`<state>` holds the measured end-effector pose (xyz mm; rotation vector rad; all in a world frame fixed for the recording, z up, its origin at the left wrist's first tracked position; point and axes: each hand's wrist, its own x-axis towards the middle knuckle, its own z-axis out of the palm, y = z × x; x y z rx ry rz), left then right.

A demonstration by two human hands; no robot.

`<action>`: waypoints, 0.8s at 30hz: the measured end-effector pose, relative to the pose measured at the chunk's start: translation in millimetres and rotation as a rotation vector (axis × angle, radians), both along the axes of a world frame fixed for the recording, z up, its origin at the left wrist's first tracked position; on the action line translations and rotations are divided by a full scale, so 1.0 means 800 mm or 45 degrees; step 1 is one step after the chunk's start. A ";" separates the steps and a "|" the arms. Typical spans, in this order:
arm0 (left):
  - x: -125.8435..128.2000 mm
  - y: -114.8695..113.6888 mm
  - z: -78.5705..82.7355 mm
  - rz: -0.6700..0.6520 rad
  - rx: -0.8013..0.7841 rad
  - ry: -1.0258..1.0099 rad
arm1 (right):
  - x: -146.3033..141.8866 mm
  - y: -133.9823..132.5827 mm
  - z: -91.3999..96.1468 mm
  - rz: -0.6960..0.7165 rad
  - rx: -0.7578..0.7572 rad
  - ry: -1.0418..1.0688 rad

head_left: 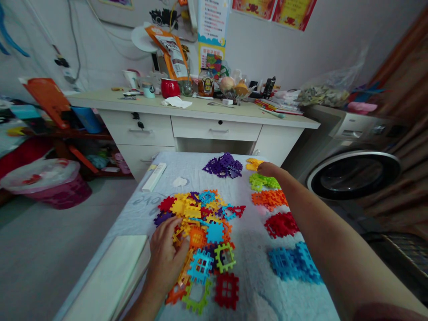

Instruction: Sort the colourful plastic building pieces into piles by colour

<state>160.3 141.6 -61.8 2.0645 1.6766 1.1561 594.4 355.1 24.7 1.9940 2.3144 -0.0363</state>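
A mixed pile of interlocking plastic building tiles [192, 208] lies in the middle of the cloth-covered table. My left hand [167, 249] rests at the pile's left edge, thumb and fingers apart around yellow and orange tiles. Far to the right, my right hand [267, 169] is at a small heap of yellow tiles [253, 164]; its fingers are mostly hidden. Toward me from there sit separate heaps of green tiles [262, 182], orange tiles [269, 199], red tiles [281, 224] and blue tiles [292, 263]. Purple tiles [224, 166] form a heap at the far edge.
A long white box [107, 272] lies along the table's left side, with a narrow white strip [154, 177] beyond it. Behind stands a white desk [217, 129] with jars and papers. A washing machine [354, 174] is at right, a pink bin [56, 187] at left.
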 end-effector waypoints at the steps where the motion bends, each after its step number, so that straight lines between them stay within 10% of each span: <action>1: 0.000 0.000 0.000 -0.001 0.003 0.002 | 0.001 -0.003 0.001 -0.015 -0.035 -0.020; 24: 0.000 0.004 0.002 -0.014 0.018 0.017 | 0.056 -0.049 -0.010 -0.543 0.077 0.283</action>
